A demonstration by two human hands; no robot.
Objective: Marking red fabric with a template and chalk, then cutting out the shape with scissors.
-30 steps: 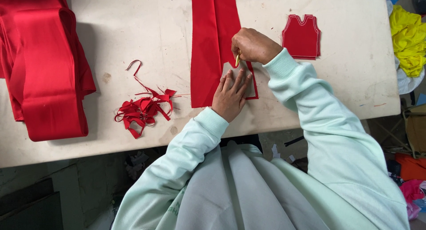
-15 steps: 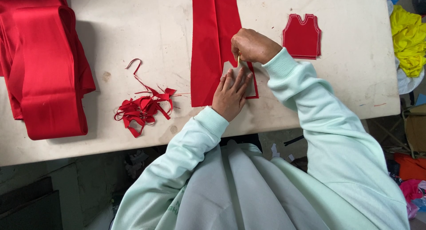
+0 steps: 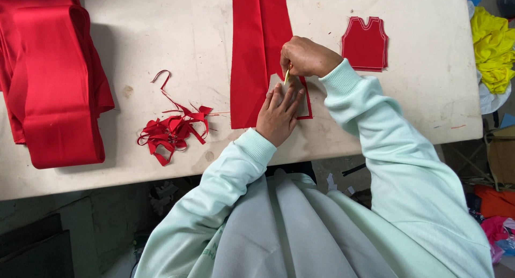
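Observation:
A long strip of red cloth (image 3: pixel 255 53) lies down the middle of the worn white table (image 3: pixel 161 36). On its near end rests a grey card template (image 3: pixel 304 104). My left hand (image 3: pixel 278 113) lies flat on the template, fingers spread, pressing it down. My right hand (image 3: pixel 307 57) is closed around a thin yellow marking stick (image 3: pixel 287 76) whose tip touches the template's upper left edge. A stack of red vest-shaped cut pieces (image 3: pixel 366 43) with pale outlines lies to the right of my right hand.
A heap of red cloth scraps (image 3: pixel 173 130) lies left of the strip. A thick folded bundle of red cloth (image 3: pixel 51 79) fills the table's left end. Yellow cloth (image 3: pixel 492 50) hangs off the right edge, with more coloured cloth (image 3: pixel 496 203) on the floor.
My left hand has shifted slightly on the template. My right hand and the stick stay at almost the same spot by the template's top edge.

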